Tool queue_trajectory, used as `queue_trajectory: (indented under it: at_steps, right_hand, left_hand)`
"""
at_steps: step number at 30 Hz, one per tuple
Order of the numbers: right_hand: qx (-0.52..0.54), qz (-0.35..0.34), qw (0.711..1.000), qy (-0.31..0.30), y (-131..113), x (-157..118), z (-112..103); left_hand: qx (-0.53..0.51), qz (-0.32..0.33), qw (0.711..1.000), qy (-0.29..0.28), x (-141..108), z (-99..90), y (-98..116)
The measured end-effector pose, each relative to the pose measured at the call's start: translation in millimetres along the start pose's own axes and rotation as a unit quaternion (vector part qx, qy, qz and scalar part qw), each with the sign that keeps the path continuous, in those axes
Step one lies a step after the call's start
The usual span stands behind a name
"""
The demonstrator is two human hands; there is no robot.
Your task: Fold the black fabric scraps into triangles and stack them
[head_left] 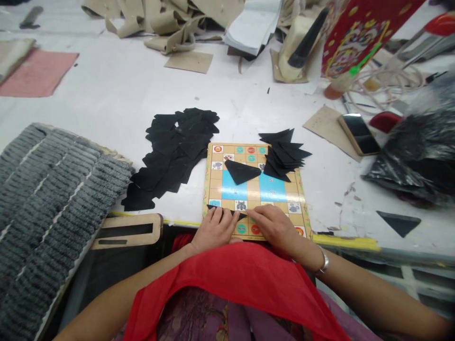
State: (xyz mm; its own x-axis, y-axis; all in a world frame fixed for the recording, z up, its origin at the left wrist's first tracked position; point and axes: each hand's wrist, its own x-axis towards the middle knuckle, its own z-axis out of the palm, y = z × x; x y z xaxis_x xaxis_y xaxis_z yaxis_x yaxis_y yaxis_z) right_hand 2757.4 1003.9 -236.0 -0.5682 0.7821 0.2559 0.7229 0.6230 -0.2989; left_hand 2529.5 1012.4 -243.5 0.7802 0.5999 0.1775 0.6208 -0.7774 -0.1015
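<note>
A colourful game board with animal pictures lies flat at the table's front edge. Near its lower side is a narrow black fabric piece, partly covered by my fingers. My left hand presses it down with bent fingers. From the other side, the fingertips of my right hand are closed together at the piece's right end. Higher on the board rests a loose black piece. Pointed black pieces are stacked over the board's upper right, and a larger overlapping pile of black pieces spreads to the left.
Ribbed grey material and a wooden slotted frame occupy the left. To the right are a phone, a black plastic bag and a single black triangle. Beige pieces and a red bag stand behind.
</note>
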Motion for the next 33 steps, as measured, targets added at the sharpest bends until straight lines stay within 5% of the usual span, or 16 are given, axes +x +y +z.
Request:
queue_trajectory:
  at_steps: [10, 17, 24, 29, 33]
  right_hand:
    - [-0.062, -0.044, 0.995, -0.071, -3.6, -1.0, -4.4]
    - [-0.046, 0.043, 0.997, 0.033, -10.5, -4.7, -0.3]
    - [-0.084, -0.01, 0.996, -0.013, -26.5, 1.0, 3.7]
    - [-0.103, -0.025, 0.994, -0.033, -20.6, -0.7, -6.6]
    - [-0.126, -0.037, 0.99, -0.047, -0.1, -7.8, -17.2]
  left_hand:
    - [-0.027, -0.005, 1.0, -0.015, -0.2, -2.2, -0.2]
    - [-0.026, -0.012, 1.0, -0.011, 2.3, -5.6, 0.9]
    - [0.009, -0.015, 0.998, 0.061, -4.9, 2.5, 1.6]
    - [-0.005, -0.05, 0.992, 0.117, -10.6, 7.1, -0.9]
    - [-0.059, -0.033, 0.995, 0.075, 3.6, -9.5, -7.4]
